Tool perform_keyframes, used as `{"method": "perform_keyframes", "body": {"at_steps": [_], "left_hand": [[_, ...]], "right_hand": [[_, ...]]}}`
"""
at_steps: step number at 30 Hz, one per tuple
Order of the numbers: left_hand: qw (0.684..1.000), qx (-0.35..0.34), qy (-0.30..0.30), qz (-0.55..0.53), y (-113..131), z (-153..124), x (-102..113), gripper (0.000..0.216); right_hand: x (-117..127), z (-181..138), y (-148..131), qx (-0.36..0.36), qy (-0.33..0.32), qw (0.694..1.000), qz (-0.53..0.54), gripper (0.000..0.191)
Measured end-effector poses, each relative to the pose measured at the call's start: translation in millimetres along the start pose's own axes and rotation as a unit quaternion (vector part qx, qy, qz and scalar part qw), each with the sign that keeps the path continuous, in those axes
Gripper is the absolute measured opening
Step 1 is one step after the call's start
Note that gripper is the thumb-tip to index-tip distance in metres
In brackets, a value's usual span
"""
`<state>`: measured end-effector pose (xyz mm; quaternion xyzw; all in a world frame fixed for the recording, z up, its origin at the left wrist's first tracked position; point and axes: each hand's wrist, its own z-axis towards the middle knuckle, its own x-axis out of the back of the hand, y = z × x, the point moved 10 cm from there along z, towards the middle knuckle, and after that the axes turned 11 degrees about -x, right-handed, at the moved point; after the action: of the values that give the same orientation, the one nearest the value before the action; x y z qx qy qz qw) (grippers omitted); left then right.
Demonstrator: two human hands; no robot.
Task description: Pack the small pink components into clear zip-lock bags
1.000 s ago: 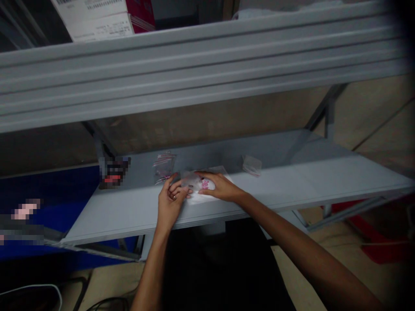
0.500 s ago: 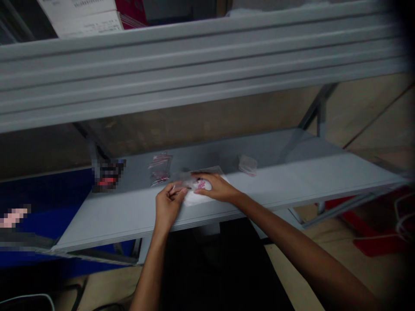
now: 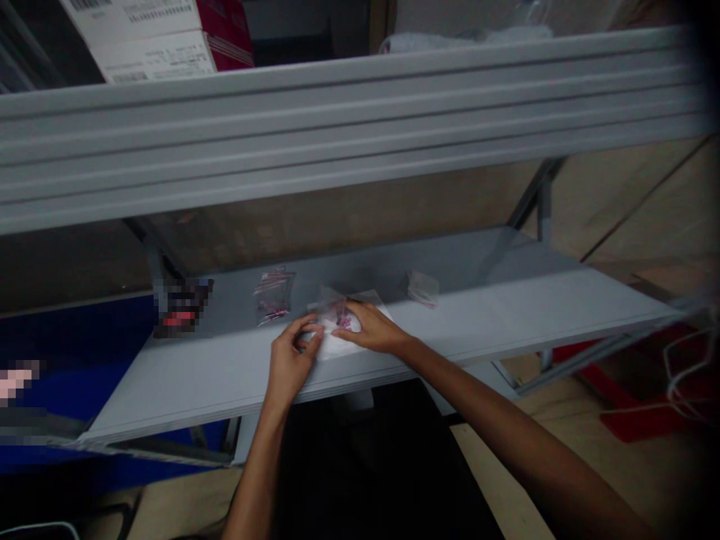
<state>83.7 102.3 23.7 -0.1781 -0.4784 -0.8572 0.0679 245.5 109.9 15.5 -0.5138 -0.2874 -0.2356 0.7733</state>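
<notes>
My left hand [image 3: 293,349] has its fingers curled, with thumb and index fingertip together at the lower edge of a small clear plastic bag [image 3: 331,302]. From the other side my right hand [image 3: 376,328] curves round the same bag, its index finger against the upper part and its thumb lower down. Small pink pieces [image 3: 346,322] show in the hollow of the right hand, over a white sheet or flat bag [image 3: 339,349] on the table. Whether they lie inside the clear bag or under it cannot be made out.
Left of my hands lies a stack of small clear bags with dark pink contents [image 3: 274,296]. Another small bag pile [image 3: 423,289] is to the right. The grey table [image 3: 506,300] stands below a ridged shelf beam [image 3: 337,120], which carries white boxes [image 3: 157,45].
My left fingers have shifted slightly at the bag's edge, and the bag now stands more upright against the right hand. The whole view has moved a little.
</notes>
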Motion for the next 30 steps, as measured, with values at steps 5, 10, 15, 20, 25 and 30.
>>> {"method": "perform_keyframes", "body": {"at_steps": [5, 10, 15, 20, 25, 30], "left_hand": [[0.996, -0.062, 0.006, 0.067, 7.8, 2.1, 3.4, 0.042], [0.998, -0.047, -0.019, 0.044, -1.3, 3.0, -3.6, 0.051], [0.996, -0.046, -0.042, 0.060, -5.9, 2.3, -7.8, 0.054], [0.996, -0.055, -0.051, 0.040, 1.2, 0.2, -8.9, 0.052], [0.998, -0.055, -0.037, 0.023, 1.6, 0.3, -6.5, 0.050], [0.997, -0.055, -0.025, 0.043, 2.5, 0.8, -3.1, 0.046]], "right_hand": [[4.8, -0.5, -6.0, 0.034, 0.020, 0.999, 0.022, 0.028], [8.5, 1.9, -7.9, 0.035, 0.008, 0.998, 0.050, 0.017], [13.6, 3.4, -11.0, 0.037, 0.029, 0.998, 0.036, 0.026], [14.3, 2.0, -14.4, 0.052, 0.062, 0.997, 0.000, 0.026], [22.7, 1.2, -2.7, 0.018, 0.089, 0.993, 0.070, 0.017], [26.3, 8.4, 27.5, -0.075, 0.111, 0.972, 0.191, 0.019]]}}
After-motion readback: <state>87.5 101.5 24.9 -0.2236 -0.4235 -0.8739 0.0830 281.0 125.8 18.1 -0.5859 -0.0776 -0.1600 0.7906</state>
